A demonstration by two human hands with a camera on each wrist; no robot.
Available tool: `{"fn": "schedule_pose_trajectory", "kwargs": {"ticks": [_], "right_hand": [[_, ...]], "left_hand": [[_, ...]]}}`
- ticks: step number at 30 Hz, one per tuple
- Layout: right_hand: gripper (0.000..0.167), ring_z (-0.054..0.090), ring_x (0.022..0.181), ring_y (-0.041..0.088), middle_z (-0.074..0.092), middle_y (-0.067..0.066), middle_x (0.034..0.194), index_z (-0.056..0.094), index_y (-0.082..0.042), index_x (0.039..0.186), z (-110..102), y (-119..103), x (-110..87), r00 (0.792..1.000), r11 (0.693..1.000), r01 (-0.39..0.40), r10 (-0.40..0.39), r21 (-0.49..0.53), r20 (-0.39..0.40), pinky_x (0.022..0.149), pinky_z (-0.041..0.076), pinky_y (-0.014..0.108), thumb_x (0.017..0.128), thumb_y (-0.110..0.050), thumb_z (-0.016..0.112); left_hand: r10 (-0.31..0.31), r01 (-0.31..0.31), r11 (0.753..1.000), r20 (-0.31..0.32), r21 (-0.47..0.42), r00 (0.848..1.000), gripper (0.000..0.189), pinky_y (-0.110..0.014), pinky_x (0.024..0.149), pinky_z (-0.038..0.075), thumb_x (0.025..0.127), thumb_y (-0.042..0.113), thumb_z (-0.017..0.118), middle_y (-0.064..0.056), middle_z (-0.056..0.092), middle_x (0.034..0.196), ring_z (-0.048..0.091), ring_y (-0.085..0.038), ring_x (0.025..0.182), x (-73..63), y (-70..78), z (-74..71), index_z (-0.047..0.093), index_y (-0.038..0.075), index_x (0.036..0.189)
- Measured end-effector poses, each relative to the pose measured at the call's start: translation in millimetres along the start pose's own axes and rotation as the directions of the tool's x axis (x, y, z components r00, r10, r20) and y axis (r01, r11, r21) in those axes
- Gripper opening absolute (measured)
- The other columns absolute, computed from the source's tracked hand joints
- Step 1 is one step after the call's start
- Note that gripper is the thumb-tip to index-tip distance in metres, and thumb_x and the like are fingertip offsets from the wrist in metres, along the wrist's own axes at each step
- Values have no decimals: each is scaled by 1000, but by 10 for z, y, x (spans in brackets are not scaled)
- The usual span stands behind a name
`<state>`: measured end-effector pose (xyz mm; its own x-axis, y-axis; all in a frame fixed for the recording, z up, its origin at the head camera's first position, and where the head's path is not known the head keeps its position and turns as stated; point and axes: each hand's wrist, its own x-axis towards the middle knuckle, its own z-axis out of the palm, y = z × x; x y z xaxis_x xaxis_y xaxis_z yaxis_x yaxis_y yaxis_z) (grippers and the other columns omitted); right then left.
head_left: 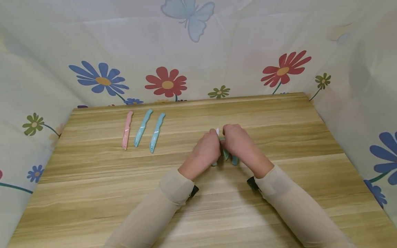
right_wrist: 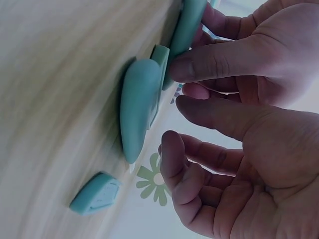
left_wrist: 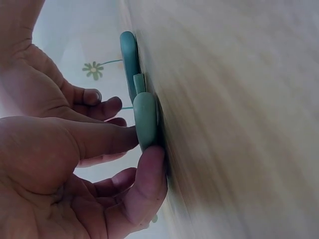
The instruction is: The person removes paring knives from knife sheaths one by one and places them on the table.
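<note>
Near the middle of the table, my left hand (head_left: 207,147) pinches the pale green handle of a small knife (left_wrist: 146,117) between thumb and fingers. Its white blade tip shows past the knuckles in the head view. A green sheath (head_left: 226,154) lies just right of that handle, and a bluer knife handle (right_wrist: 138,109) rests beside it. Beyond, a teal sheath (right_wrist: 97,193) lies apart on the wood. My right hand (right_wrist: 224,169) hovers beside these pieces with loosely bent fingers; nothing shows between its thumb and index finger.
A pink sheathed knife (head_left: 126,131) and two blue sheathed knives, one in the middle (head_left: 143,128) and one at the right (head_left: 157,133), lie side by side at the table's left rear. Flower-printed cloth (head_left: 124,44) walls the wooden table (head_left: 93,193) at the back and sides.
</note>
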<state>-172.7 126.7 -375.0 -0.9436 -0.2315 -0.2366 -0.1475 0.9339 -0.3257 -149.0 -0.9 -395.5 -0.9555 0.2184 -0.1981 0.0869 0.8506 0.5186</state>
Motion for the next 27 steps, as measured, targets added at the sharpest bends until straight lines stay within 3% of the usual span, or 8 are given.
{"fn": "schedule_pose_trajectory", "kwargs": {"ticks": [6,16,27], "right_hand": [[32,69,113,34,72,21,123,70,6,118,-17,13,-21,1000,1000,-1,0,26,3,95,56,47,99,-19,75],[36,67,117,35,69,22,131,68,7,125,-21,30,-30,1000,998,-10,9,62,20,97,56,48,100,-19,74],[38,66,117,37,69,22,124,69,4,126,-10,15,-77,996,997,72,-71,16,-59,97,55,50,99,-21,76]], "left_hand": [[1,-1,1000,-1,-2,1000,14,-35,57,53,102,4,60,-15,62,87,62,-24,68,6,-11,1,51,-1,112],[5,-5,1000,-14,9,1000,24,-35,64,55,100,6,64,-16,62,94,62,-25,74,-6,-54,-32,52,-4,118],[62,-37,972,-103,232,993,37,-45,75,60,100,27,73,-16,63,108,67,-32,92,-80,-122,-168,60,-2,121]]}}
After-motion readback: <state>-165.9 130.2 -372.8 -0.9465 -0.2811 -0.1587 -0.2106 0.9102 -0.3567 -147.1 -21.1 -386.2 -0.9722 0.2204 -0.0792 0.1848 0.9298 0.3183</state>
